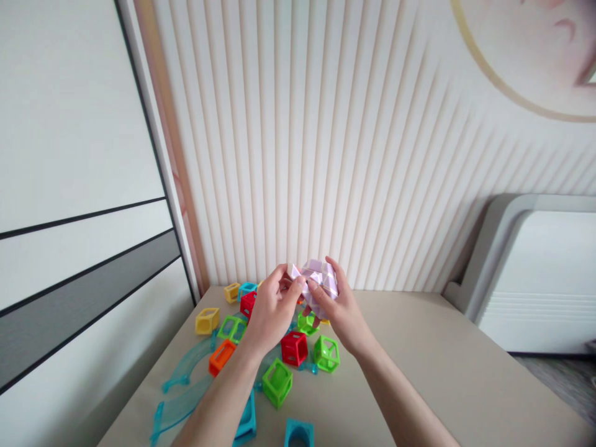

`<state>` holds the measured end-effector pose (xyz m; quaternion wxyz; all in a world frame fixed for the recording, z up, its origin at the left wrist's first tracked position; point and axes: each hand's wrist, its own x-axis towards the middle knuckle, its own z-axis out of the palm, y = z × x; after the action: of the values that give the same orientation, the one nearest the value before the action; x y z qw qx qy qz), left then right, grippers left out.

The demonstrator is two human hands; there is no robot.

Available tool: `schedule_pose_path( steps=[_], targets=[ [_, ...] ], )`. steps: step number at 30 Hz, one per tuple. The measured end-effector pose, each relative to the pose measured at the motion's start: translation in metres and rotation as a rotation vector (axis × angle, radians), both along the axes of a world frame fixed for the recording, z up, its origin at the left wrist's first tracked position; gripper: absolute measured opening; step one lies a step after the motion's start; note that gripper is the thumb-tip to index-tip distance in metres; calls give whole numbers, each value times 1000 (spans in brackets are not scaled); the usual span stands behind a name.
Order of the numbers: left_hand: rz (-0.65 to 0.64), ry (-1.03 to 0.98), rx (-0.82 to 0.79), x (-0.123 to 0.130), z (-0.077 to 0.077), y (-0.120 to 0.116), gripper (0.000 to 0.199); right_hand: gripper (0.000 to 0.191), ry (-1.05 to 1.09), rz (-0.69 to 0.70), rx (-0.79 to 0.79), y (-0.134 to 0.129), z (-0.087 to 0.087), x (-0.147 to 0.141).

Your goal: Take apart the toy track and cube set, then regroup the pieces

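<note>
Far left: white cabinet front [79, 112] with a grey band, beside the desk [419, 354]

Left part of desk: translucent blue curved track pieces [192, 360]; yellow open-frame cube [207, 321] just beyond them, orange open-frame cube [222, 358] partly behind the left forearm, red open-frame cube [248, 303] partly behind the left hand [272, 307]

Centre: left hand raised above the scattered toys, thumb and fingers pinching the left end of a lilac-and-white snake twist puzzle [321, 276]; puzzle held clear of the desk in front of the fluted wall panel [302, 124], mostly bunched into a faceted ball, a small wedge poking out on the left

Beneath the hands: green open-frame cube [277, 382], blue block with round opening [299, 433] at the lower edge of view, dark red open-frame cube [294, 349]

Right of centre: right hand [342, 307] wrapped round the ball, thumb laid over its near face, fingers behind and along the right side; both hands thus closed on the one object

Step in hand, judged from the grips: turning or folding segments. Next turn would call for the right hand to steady the ball while the left rotates the protruding wedge about its joint; exact joint line too small to make out

Far right: grey-framed white panel [549, 267] past the desk
</note>
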<state>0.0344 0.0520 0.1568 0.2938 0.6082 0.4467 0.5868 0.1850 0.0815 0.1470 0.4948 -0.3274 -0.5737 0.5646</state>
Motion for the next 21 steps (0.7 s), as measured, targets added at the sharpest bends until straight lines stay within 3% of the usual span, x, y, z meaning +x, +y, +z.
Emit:
schedule_pose_path(
  steps=[3, 6, 9, 12, 14, 18, 21],
  targets=[
    [-6, 200, 68, 0, 3, -6, 13, 88, -75, 21, -6, 5, -5, 2],
    [-67, 403, 157, -3, 8, -12, 6, 66, -111, 156, -101, 10, -5, 9],
    [-195, 652, 238, -9, 10, -16, 19, 52, -50, 251, -228, 14, -3, 16],
    [-187, 914, 333, -14, 12, -17, 34, 51, 42, 167, -307, 18, 0, 22],
    [-169, 980, 363, -15, 12, -19, 32, 52, 85, 108, -296, 17, 2, 23],
    [-86, 944, 335, -13, 12, -22, 45, 57, 96, -41, -165, 10, 9, 20],
    [64, 886, 292, -10, 8, -19, 35, 64, 70, -128, -36, 3, 14, 19]
  ],
)
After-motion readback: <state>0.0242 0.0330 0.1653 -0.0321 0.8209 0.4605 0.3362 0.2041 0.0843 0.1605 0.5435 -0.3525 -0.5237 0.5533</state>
